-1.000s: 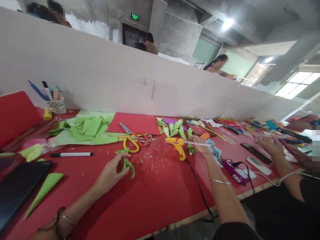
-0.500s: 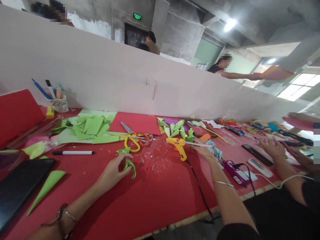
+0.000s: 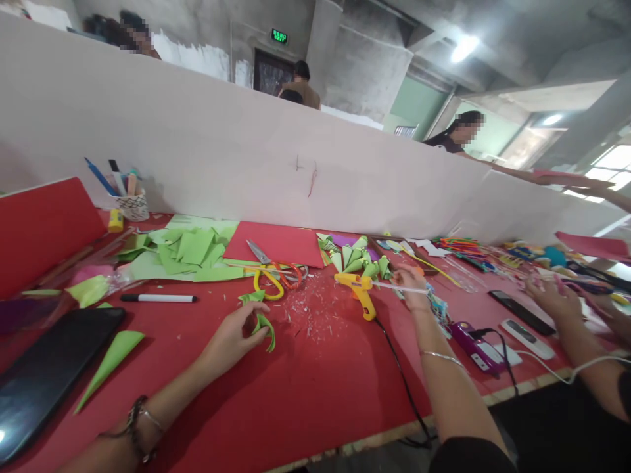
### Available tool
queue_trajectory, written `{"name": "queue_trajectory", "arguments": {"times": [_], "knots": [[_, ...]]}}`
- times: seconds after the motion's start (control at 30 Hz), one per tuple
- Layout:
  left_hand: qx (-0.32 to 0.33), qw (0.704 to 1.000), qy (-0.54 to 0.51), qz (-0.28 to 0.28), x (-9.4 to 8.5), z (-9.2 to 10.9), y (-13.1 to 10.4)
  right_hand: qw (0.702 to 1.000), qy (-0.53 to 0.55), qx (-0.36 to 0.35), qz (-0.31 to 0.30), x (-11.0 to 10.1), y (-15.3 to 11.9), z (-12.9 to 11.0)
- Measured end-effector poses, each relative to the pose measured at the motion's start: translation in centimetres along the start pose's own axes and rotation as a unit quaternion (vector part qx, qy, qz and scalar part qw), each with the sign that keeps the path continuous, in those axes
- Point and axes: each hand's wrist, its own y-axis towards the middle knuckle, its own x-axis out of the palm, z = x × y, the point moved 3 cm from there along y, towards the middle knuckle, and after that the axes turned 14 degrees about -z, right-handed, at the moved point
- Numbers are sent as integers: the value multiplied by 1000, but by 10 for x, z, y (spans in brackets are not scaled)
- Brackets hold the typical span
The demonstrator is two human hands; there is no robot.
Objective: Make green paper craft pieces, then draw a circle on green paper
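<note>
Left fingers [image 3: 256,338] hold green paper [image 3: 268,326], red tabletop [image 3: 315,387] spreading toward the edge.

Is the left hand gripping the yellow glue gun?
No, the left hand holds curled green paper, and the yellow glue gun lies apart from it on the red table.

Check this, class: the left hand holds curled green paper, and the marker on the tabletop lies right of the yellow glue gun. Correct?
No: the head view shows the marker lying left of the yellow glue gun, not right. The left hand does hold curled green paper.
</note>
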Motion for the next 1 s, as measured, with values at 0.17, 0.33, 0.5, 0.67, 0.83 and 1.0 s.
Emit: {"name": "queue_trajectory", "arguments": {"times": [0.17, 0.33, 0.5, 0.67, 0.83, 1.0], "knots": [[-15, 996, -92, 15, 2, -5, 3, 964, 100, -32, 243, -55, -16, -21], [4, 992, -121, 31, 0, -8, 4, 900, 171, -178, 358, -82, -46, -115], [27, 999, -18, -1, -1, -3, 3, 955, 36, -284, -81, 10, -98, -224], [55, 997, -22, -40, 5, 1, 2, 855, -54, -124, -500, 131, -146, -211], [49, 998, -27, -38, 5, 4, 2, 851, -108, -89, -507, 174, -158, -171], [32, 998, -15, -43, 2, 8, -1, 861, -83, -82, -496, 179, -161, -164]]}}
